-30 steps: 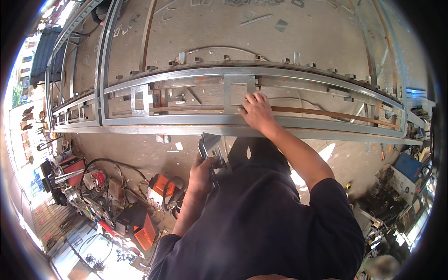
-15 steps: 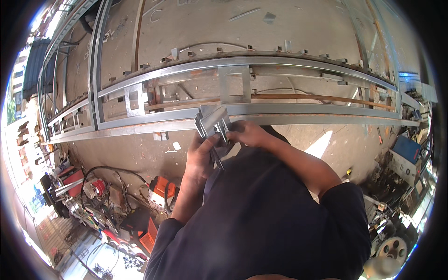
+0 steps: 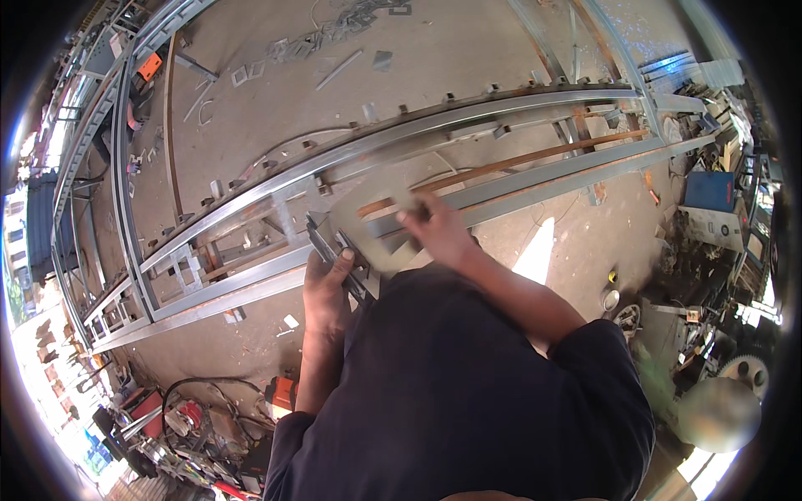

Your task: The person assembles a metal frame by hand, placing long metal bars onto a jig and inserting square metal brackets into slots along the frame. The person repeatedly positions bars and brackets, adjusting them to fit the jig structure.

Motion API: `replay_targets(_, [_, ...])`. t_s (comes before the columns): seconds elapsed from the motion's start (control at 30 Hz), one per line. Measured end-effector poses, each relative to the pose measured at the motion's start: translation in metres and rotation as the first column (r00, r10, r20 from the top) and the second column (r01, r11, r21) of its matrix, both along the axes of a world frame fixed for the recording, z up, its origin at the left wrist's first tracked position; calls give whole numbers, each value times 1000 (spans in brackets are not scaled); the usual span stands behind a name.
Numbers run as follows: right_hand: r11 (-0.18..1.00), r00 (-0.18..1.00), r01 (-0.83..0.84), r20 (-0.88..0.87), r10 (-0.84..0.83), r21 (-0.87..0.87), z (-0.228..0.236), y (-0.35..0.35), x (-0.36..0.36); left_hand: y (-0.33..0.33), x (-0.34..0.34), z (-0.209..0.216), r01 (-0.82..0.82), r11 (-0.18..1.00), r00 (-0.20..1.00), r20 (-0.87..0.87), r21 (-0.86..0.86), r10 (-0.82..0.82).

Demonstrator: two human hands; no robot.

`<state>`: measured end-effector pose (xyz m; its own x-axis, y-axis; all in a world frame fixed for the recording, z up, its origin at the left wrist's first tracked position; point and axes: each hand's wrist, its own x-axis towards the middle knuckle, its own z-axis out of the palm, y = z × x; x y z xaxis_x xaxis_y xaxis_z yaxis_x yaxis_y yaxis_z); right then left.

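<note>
My left hand point(image 3: 326, 288) is closed around a stack of thin metal plates point(image 3: 341, 255), seen nearly edge-on, with the thumb across the top. To the right of the stack, a pale square metal frame plate point(image 3: 351, 219) with a cutout is smeared by motion. A rusty bar and a grey rail show through its opening. My right hand point(image 3: 441, 232) is at that plate's right side, its thumb and fingers gripping the edge, partly blurred. Both hands are just in front of my dark shirt, over the near rail of a long steel frame point(image 3: 535, 185).
Another plate with a cutout point(image 3: 188, 265) sits between the frame's rails on the left. Flat metal pieces point(image 3: 342, 33) lie scattered on the far floor. Tools and a red container point(image 3: 144, 411) crowd the lower left. A blue-topped machine point(image 3: 708, 192) stands at right.
My right hand has moved away from the stack, rightward and up, with one frame plate. The left hand keeps the rest, now turned more edge-on. The whole view has swung round and tilted.
</note>
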<state>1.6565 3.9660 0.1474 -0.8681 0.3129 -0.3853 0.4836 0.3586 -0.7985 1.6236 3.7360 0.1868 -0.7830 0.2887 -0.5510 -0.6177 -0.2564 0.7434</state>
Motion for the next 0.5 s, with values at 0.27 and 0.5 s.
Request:
replay_targets(0.27, [928, 976, 215, -25, -218, 305, -110, 207, -2, 123, 38, -8, -149, 989, 978, 143, -24, 151])
replay_targets(0.5, [777, 997, -72, 53, 50, 626, -111, 236, 10, 171, 81, -4, -173, 984, 962, 205, -47, 179])
